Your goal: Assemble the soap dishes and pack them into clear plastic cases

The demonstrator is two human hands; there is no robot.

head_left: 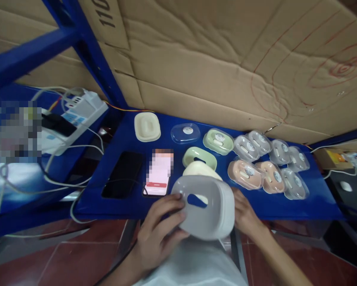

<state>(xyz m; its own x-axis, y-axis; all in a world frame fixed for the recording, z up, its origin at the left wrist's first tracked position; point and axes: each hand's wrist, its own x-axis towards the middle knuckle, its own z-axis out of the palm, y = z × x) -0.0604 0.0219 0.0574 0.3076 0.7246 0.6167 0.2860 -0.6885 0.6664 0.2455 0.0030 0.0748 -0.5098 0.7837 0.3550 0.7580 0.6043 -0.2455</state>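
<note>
A grey soap dish (215,204) with an oval slot in its floor is tilted up in front of me, above the table's near edge. My left hand (163,224) is closed on its left rim, fingertips on the inside. At its right wall, my right hand (245,210) grips from outside, with some fingers hidden behind the dish. Just beyond it, a cream dish (200,167) is partly covered, and a green dish (193,155) with a slot lies behind that. A clear lid (181,134) with a round sticker rests farther back, left of a lidded green soap box (216,140).
Several lidded grey boxes (281,151) and peach boxes (244,174) fill the right of the blue table (318,198). A cream tray (147,129), a dark phone (123,174) and a lit phone (159,174) lie left. Cardboard (196,79) stands behind; cables and a power strip (89,109) sit left.
</note>
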